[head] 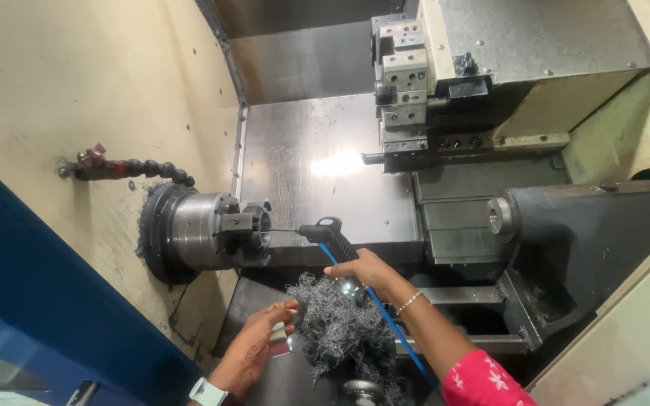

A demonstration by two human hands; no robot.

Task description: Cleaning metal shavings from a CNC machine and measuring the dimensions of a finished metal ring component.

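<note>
Left hand: fingers closed on small shiny metal part, kept low beside swarf tangle. Right hand: clamped on black air gun, blue hose trailing, thin nozzle aimed into lathe chuck. Beyond: tool turret.

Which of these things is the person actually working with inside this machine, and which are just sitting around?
In use:
right hand holding the air gun, its thin nozzle aimed at the chuck
blue hose on the gun
left hand holding a small metal part

Just there:
swarf tangle
turret
tailstock
coolant hose
</note>
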